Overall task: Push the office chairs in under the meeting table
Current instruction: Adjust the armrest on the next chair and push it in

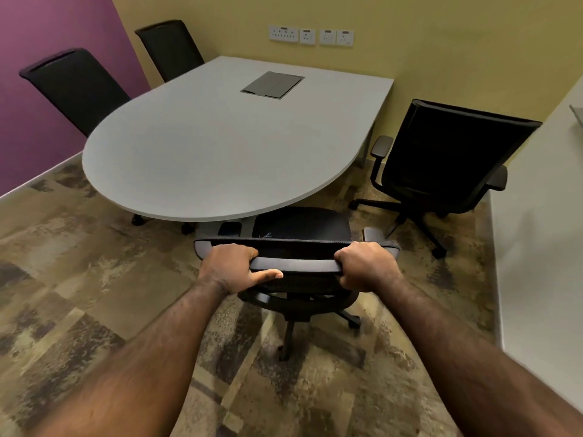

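A black office chair (303, 228) stands at the rounded near end of the grey meeting table (202, 143), its seat partly under the tabletop. My left hand (233, 266) grips the left part of the chair's top rail, thumb stretched along it. My right hand (366, 266) grips the right part of the same rail. Another black chair (448, 159) stands to the right of the table, pulled away from it. Two more black chairs (79, 86) (170, 48) sit along the table's left side against the purple wall, their seats hidden beneath the top.
A closed cable hatch (273, 84) is set into the tabletop. Wall sockets (310, 35) are on the yellow wall behind. A white counter (542, 234) runs along the right. Patterned carpet (79, 279) covers the floor to my left.
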`<act>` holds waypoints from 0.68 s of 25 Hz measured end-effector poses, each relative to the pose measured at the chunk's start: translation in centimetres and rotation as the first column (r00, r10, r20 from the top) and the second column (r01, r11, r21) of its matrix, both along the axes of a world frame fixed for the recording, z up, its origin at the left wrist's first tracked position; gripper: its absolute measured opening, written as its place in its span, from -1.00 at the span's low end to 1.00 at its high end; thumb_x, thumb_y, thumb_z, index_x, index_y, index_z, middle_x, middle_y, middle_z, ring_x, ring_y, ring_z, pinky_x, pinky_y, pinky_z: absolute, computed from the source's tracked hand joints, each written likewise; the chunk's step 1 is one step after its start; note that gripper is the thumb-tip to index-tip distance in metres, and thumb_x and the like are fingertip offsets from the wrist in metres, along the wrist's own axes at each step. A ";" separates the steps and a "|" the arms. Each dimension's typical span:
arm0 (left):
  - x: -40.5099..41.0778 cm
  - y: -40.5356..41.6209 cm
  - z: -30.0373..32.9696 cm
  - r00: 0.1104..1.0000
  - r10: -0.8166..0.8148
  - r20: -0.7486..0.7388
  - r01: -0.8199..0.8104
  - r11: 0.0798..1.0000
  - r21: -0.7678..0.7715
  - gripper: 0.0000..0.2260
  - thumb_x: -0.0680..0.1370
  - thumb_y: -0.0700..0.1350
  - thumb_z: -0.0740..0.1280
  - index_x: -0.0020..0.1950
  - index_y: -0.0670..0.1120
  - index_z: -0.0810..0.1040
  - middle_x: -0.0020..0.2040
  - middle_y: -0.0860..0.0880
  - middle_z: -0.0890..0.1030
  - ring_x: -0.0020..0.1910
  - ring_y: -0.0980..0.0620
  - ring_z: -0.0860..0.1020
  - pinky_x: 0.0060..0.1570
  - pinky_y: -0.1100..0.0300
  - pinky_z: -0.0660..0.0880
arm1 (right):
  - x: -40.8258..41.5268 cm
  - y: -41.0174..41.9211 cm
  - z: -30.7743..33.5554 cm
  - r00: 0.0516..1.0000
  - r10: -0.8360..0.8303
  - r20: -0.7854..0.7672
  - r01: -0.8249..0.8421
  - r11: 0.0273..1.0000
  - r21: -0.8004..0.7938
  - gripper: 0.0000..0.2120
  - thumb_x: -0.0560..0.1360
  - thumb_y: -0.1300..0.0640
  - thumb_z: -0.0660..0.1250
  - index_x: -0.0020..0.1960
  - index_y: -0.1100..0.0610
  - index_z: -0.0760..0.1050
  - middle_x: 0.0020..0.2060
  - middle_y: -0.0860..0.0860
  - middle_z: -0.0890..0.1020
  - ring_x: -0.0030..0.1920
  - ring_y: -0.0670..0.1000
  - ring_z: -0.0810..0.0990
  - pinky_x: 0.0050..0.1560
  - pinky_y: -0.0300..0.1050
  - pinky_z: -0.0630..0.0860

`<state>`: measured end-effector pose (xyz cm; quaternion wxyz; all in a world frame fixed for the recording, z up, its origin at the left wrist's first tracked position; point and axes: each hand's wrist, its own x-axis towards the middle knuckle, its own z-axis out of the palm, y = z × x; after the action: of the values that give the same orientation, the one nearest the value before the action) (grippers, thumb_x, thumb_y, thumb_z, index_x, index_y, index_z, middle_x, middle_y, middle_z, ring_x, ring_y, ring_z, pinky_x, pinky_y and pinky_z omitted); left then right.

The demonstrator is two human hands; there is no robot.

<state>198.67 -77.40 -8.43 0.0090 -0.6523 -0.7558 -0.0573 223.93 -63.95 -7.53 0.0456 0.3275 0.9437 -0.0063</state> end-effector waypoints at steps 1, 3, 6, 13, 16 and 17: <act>0.3 0.9 0.0 1.000 0.017 -0.001 -0.017 1.000 0.012 -0.31 0.26 0.67 -0.07 -0.39 0.06 0.38 -0.45 0.12 0.46 -0.45 0.15 0.42 -0.46 0.20 0.25 | 0.0 1.4 -0.1 1.000 0.015 -0.004 -0.015 1.000 0.003 -0.91 0.26 -0.06 0.26 -0.27 -0.08 0.44 -0.49 -0.13 0.36 -0.44 0.00 0.41 -0.42 -0.13 0.32; 0.6 2.6 -0.1 0.999 0.052 -0.009 -0.052 0.998 0.037 -0.31 0.27 0.66 -0.07 -0.39 0.04 0.37 -0.46 0.10 0.45 -0.46 0.13 0.42 -0.46 0.19 0.27 | -0.3 4.2 -0.3 0.999 0.035 -0.006 -0.035 0.999 0.002 -0.92 0.28 -0.06 0.29 -0.25 -0.08 0.46 -0.48 -0.14 0.40 -0.43 -0.04 0.44 -0.43 -0.13 0.37; 1.0 5.0 -0.3 0.994 0.104 -0.024 -0.103 0.993 0.063 -0.26 0.28 0.65 -0.11 -0.38 0.00 0.39 -0.45 0.06 0.46 -0.45 0.08 0.43 -0.44 0.15 0.34 | -0.9 8.2 -0.7 0.998 0.062 0.001 -0.062 0.998 0.003 -0.92 0.30 -0.04 0.35 -0.27 -0.11 0.45 -0.48 -0.17 0.42 -0.44 -0.13 0.44 -0.49 -0.19 0.33; 0.7 9.7 -0.2 0.985 0.170 -0.040 -0.165 0.980 0.110 -0.29 0.31 0.64 -0.14 -0.42 0.02 0.34 -0.50 0.09 0.40 -0.49 0.10 0.39 -0.50 0.20 0.20 | -3.4 15.4 -1.1 0.991 0.127 0.039 -0.128 0.992 0.022 -0.86 0.26 -0.04 0.34 -0.34 -0.12 0.37 -0.50 -0.21 0.37 -0.44 -0.11 0.43 -0.48 -0.21 0.29; 0.4 11.5 -0.2 0.983 0.182 -0.033 -0.177 0.978 0.114 -0.28 0.33 0.63 -0.14 -0.40 0.02 0.39 -0.49 0.10 0.40 -0.48 0.10 0.39 -0.50 0.21 0.20 | -4.3 17.7 -0.9 0.990 0.128 0.067 -0.130 0.991 0.025 -0.81 0.26 -0.02 0.33 -0.38 -0.12 0.30 -0.48 -0.18 0.40 -0.41 -0.07 0.47 -0.43 -0.17 0.40; 0.5 12.0 -0.2 0.981 0.193 -0.033 -0.187 0.974 0.125 -0.28 0.33 0.63 -0.13 -0.40 0.02 0.39 -0.49 0.10 0.39 -0.49 0.10 0.39 -0.51 0.21 0.20 | -4.4 18.4 -0.9 0.989 0.128 0.079 -0.130 0.991 0.028 -0.79 0.26 -0.01 0.33 -0.39 -0.11 0.28 -0.47 -0.18 0.41 -0.40 -0.06 0.47 -0.42 -0.16 0.42</act>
<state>199.15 -65.35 -8.61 0.0710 -0.5764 -0.8094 -0.0872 219.48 -45.51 -8.42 0.0767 0.2666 0.9604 0.0250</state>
